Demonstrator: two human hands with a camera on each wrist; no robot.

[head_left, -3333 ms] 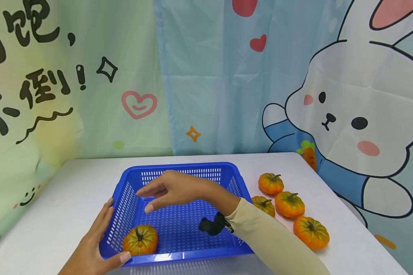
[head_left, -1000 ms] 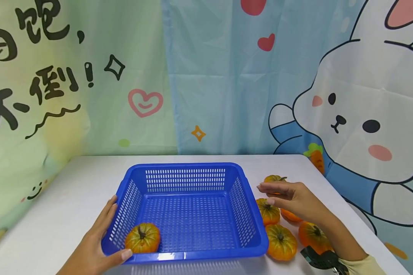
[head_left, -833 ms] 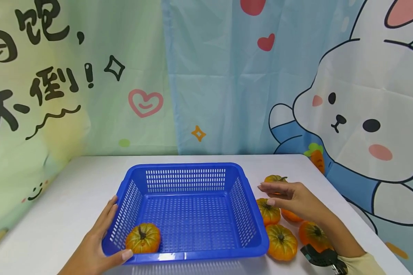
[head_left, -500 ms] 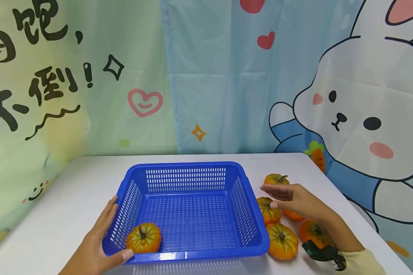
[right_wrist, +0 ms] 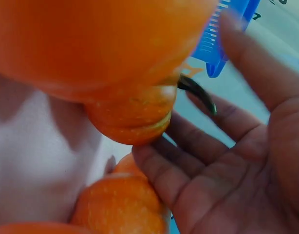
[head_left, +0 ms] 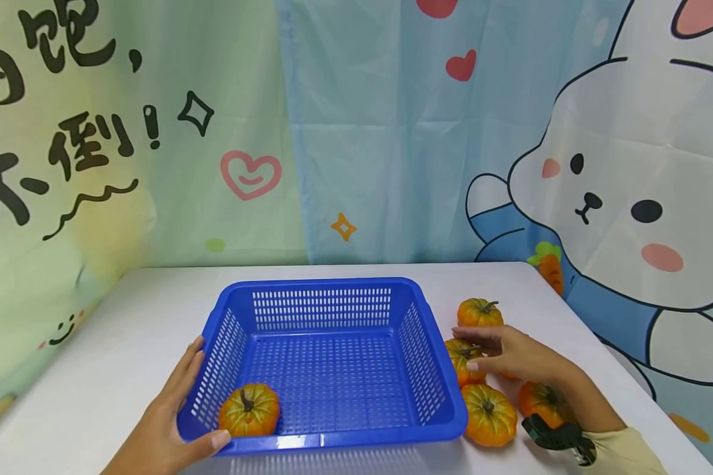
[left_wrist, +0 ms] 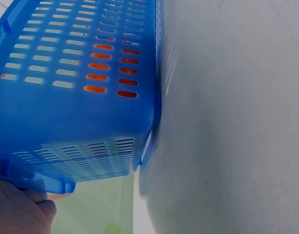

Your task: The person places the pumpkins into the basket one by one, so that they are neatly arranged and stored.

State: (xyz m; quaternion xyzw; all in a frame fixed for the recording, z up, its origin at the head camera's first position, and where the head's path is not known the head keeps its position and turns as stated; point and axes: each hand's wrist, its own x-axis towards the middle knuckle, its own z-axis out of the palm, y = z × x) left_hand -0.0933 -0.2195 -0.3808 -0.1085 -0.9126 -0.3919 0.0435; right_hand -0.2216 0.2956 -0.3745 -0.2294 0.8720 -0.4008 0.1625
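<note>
A blue plastic basket stands on the white table with one orange-green pumpkin in its near left corner. My left hand holds the basket's left side, its thumb over the front rim and its fingers along the outer wall. To the right, my right hand is over a pumpkin beside the basket wall. In the right wrist view its fingers are spread and loosely bent, close to a pumpkin with a dark stem; firm contact cannot be told. The right hand and forearm partly cover pumpkins.
Other pumpkins lie right of the basket: one at the back, one in front, and one by the forearm. A black wrist strap sits at the right sleeve. A printed curtain hangs behind the table.
My right hand has gone from above the basket to the pumpkins at the right, then lowered slightly over the one by the basket wall. The left hand keeps its hold.
</note>
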